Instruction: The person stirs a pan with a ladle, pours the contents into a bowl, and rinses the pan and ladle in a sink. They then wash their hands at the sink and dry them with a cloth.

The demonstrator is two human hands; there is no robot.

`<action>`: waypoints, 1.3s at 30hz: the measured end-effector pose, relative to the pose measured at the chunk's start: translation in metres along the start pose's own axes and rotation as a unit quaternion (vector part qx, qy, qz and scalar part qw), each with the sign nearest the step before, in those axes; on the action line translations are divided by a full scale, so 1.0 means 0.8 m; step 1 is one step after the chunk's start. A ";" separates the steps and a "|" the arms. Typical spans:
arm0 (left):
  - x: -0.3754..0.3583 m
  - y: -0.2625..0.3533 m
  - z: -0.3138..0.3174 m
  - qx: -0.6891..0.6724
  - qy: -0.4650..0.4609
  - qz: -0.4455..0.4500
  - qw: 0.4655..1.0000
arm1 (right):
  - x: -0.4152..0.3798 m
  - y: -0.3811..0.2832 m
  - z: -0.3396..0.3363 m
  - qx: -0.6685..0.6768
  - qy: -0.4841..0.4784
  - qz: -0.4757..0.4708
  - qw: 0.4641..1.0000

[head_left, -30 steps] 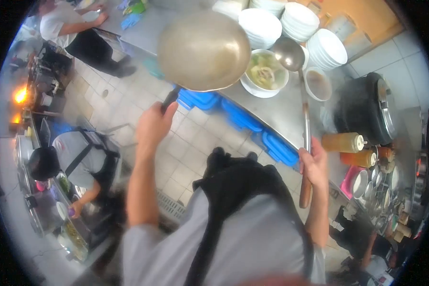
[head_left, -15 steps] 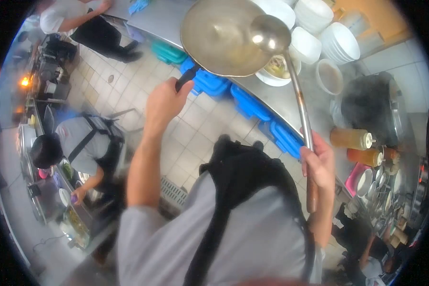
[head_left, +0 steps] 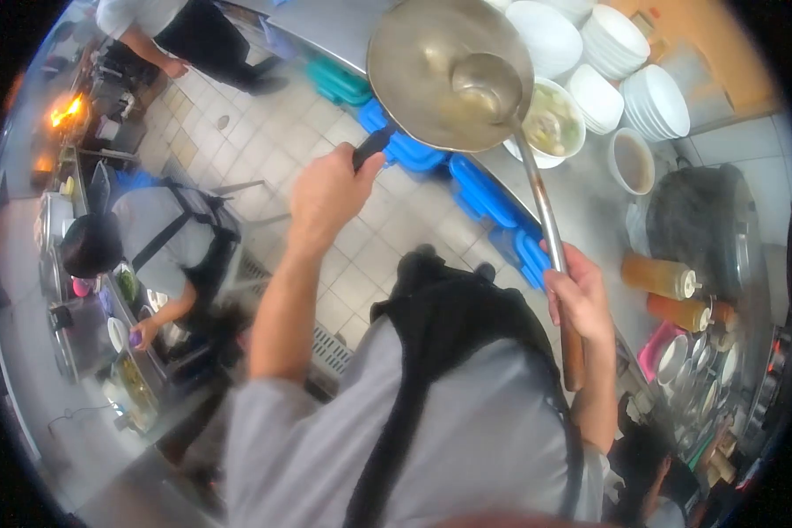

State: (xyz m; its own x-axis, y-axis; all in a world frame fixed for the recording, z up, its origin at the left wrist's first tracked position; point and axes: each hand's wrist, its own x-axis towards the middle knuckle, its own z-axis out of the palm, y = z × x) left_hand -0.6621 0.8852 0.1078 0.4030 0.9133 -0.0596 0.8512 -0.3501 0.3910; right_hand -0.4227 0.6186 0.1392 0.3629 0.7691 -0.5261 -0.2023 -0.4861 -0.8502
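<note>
My left hand (head_left: 336, 189) is wrapped round the black handle of a wide metal wok (head_left: 414, 84), which is held up over the edge of the steel counter. Some liquid shows in the wok. My right hand (head_left: 581, 290) grips the long handle of a ladle (head_left: 541, 189), near its wooden end. The ladle's bowl sits within the wok, at its right side. Just right of the wok, a white bowl (head_left: 556, 123) on the counter holds food in broth, its left edge partly behind the wok and ladle.
Stacked white bowls (head_left: 656, 101) stand at the back right, near a bowl of brown liquid (head_left: 632, 161), a large dark pot (head_left: 700, 216) and squeeze bottles (head_left: 660, 275). Blue bins (head_left: 484, 189) line the counter's underside. Co-workers (head_left: 172, 233) are at the left, upper left and lower right.
The wok has shifted right in view. The ladle's bowl has moved left and down into the wok. More of the food bowl shows. The upper-left co-worker's hand has lowered.
</note>
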 end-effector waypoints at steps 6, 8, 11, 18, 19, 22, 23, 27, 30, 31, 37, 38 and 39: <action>0.000 -0.028 0.010 -0.022 -0.026 -0.028 0.999 | 0.004 -0.015 0.016 0.162 -0.063 0.051 0.984; -0.001 -0.036 0.012 -0.018 -0.029 -0.024 0.999 | 0.005 -0.014 0.018 0.192 -0.065 0.058 0.977; -0.001 -0.055 0.020 -0.030 -0.028 -0.019 0.999 | 0.005 -0.005 0.017 0.274 -0.068 0.051 0.958; 0.008 -0.073 0.006 -0.057 -0.082 -0.072 0.992 | -0.013 0.014 -0.002 0.351 -0.051 -0.022 0.935; 0.010 -0.072 0.000 -0.047 -0.086 -0.079 0.992 | -0.015 0.015 -0.003 0.338 -0.021 -0.033 0.940; 0.015 -0.087 0.000 -0.043 -0.037 -0.034 0.998 | -0.015 0.014 -0.002 0.300 0.046 -0.045 0.952; 0.017 -0.090 -0.003 -0.045 -0.041 -0.028 0.998 | -0.014 0.013 -0.002 0.272 0.081 -0.046 0.958; 0.025 -0.085 -0.022 -0.078 -0.080 -0.057 0.992 | 0.003 0.023 -0.011 0.226 0.130 -0.032 0.965; 0.027 -0.088 -0.025 -0.092 -0.086 -0.065 0.990 | 0.016 0.032 -0.017 0.208 0.138 -0.022 0.968; 0.028 -0.086 -0.027 -0.091 -0.082 -0.061 0.991 | 0.020 0.030 -0.013 0.175 0.159 -0.015 0.972; 0.029 -0.074 -0.038 -0.046 -0.065 -0.023 0.997 | 0.021 0.036 -0.023 0.136 0.198 -0.040 0.970; 0.028 -0.071 -0.038 -0.034 -0.068 -0.022 0.997 | 0.017 0.036 -0.027 0.173 0.190 -0.039 0.966; 0.025 -0.065 -0.040 -0.033 -0.069 -0.017 0.997 | 0.011 0.035 -0.031 0.211 0.182 -0.039 0.960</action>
State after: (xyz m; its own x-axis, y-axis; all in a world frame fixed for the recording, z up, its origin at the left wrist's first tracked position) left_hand -0.7091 0.9285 0.1160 0.4202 0.8858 -0.1970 0.8428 -0.3005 0.4464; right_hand -0.4023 0.6013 0.1114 0.6705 0.5627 -0.4835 -0.4835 -0.1628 -0.8600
